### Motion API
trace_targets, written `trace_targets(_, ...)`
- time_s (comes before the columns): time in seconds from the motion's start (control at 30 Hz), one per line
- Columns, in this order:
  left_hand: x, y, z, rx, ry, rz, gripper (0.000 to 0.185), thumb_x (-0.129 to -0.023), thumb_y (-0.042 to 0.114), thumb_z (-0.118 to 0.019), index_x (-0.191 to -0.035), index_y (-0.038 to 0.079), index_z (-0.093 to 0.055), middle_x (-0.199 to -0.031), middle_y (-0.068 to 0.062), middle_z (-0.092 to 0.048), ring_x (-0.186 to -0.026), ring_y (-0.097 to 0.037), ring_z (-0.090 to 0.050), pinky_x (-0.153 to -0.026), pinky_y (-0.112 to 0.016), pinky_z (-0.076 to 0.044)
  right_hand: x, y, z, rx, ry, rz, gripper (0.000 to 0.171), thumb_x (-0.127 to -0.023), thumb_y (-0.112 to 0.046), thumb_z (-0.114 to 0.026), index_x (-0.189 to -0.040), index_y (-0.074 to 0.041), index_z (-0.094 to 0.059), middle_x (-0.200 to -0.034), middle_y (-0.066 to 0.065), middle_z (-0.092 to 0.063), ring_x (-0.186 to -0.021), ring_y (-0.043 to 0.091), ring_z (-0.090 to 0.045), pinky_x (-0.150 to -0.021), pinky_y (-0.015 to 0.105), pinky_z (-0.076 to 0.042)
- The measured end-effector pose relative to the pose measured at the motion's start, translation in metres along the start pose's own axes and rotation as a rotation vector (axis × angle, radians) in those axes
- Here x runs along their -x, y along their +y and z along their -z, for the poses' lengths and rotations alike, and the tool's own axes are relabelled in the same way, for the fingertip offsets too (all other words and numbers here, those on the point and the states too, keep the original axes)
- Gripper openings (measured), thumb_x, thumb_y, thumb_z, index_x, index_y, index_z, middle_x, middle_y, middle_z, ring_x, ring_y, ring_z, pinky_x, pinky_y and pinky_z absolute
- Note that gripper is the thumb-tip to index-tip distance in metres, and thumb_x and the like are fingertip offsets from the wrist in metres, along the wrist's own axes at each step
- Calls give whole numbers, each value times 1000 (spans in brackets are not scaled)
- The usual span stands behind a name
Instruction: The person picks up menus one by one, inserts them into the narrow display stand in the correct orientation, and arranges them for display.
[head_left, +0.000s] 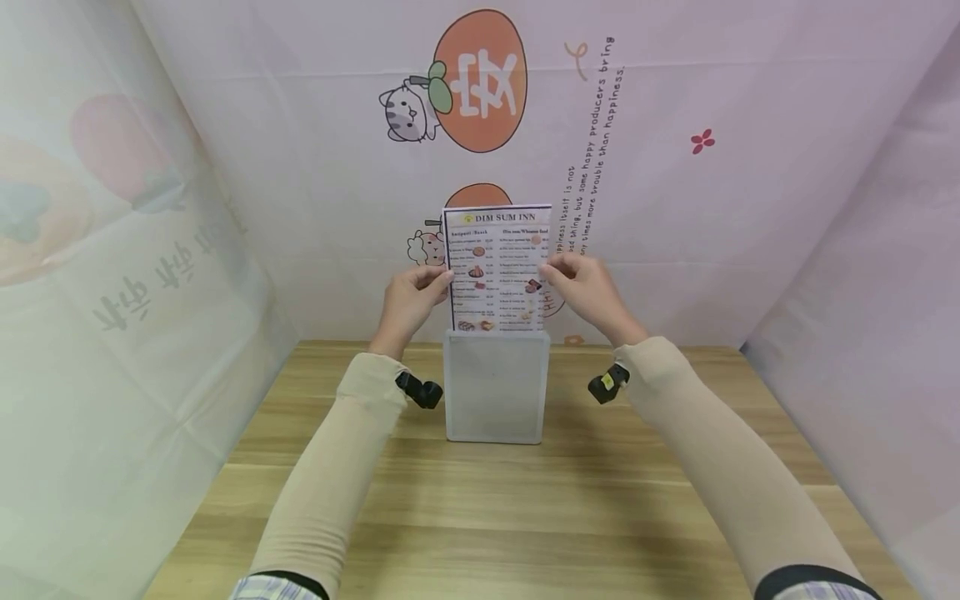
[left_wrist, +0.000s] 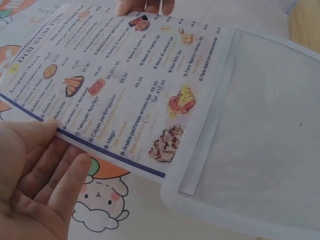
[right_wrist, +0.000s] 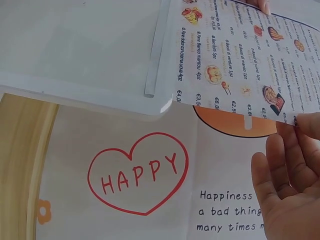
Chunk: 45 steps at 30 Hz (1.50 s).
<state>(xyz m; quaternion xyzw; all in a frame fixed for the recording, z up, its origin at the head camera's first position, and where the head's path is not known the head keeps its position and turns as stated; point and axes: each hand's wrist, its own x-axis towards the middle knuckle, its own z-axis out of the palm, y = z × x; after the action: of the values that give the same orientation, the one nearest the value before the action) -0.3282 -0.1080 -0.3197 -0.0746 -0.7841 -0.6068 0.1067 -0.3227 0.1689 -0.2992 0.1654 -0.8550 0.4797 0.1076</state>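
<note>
A printed menu sheet (head_left: 498,267) headed "DIM SUM INN" stands upright in the head view, its lower end at the top opening of a white-framed clear sign holder (head_left: 495,387). My left hand (head_left: 415,302) pinches the menu's left edge between thumb and fingers. On the opposite edge, my right hand (head_left: 588,287) pinches it the same way. The left wrist view shows the menu (left_wrist: 115,85) meeting the holder's rim (left_wrist: 207,115), with the holder's panel bare. From the right wrist, the menu's bottom end also lies against the holder's edge (right_wrist: 160,55).
The holder stands on a wood-grain table (head_left: 480,517). Behind it hangs a pale backdrop cloth (head_left: 322,167) with cartoon fruit, animals and lettering. More cloth closes in both sides. A small black camera (head_left: 418,390) sits at the left wrist, another camera (head_left: 608,384) at the right.
</note>
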Motion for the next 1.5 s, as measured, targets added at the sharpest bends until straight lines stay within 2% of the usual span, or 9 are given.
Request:
trace_targets(0.23,3,-1,0,-11,-13,13,31,-98,30,-67,-119,8,-71,-112,-7,-69,-102,-19,-67,-86,-22,-55,2,7,-2,3,-4,-6,33,-103,-33,-59,-118,-4,-67,-109,12,-68,-97,23,-60,-84,37,-50)
trace_targets(0.53,5,-8,-2,28,-28,51,30,-97,29,-69,-116,7,-72,-110,-7,-69,-102,-20,-66,-87,-24,-55,5,12,-6,5,0,-14,29,-102,-29,-60,-115,-5,-69,-106,12,-69,-93,21,-61,-80,36,-50)
trace_targets(0.67,7,-11,-3,29,-36,54,28,-97,28,-69,-114,6,-73,-107,-7,-70,-100,-20,-66,-87,-24,-55,7,16,-7,5,-11,-22,30,-103,-30,-59,-116,-4,-68,-106,11,-70,-97,24,-63,-84,37,-52)
trace_targets(0.83,10,-16,-4,7,-39,62,28,-97,30,-69,-113,8,-73,-106,-5,-70,-100,-19,-67,-86,-24,-55,10,20,-9,-11,-30,-24,33,-103,-32,-59,-118,-3,-67,-110,11,-70,-106,32,-62,-93,43,-50)
trace_targets(1.0,11,-22,-4,1,-41,69,27,-97,30,-69,-113,8,-73,-106,-5,-70,-100,-19,-66,-87,-24,-55,13,23,-11,-14,-34,-46,34,-103,-33,-59,-118,-4,-67,-110,11,-70,-105,28,-62,-96,44,-48)
trace_targets(1.23,13,-26,-5,-8,-52,73,28,-96,33,-70,-113,10,-74,-107,-3,-70,-102,-18,-66,-88,-26,-55,16,27,-12,-24,-45,-60,35,-103,-34,-59,-118,-5,-67,-111,11,-69,-107,29,-62,-94,44,-49)
trace_targets(1.5,16,-29,-5,-65,-50,64,29,-96,34,-69,-113,11,-74,-108,-2,-70,-101,-17,-66,-90,-30,-54,19,32,-16,-18,-41,-76,34,-102,-37,-60,-115,-6,-68,-111,10,-69,-107,31,-61,-91,43,-48)
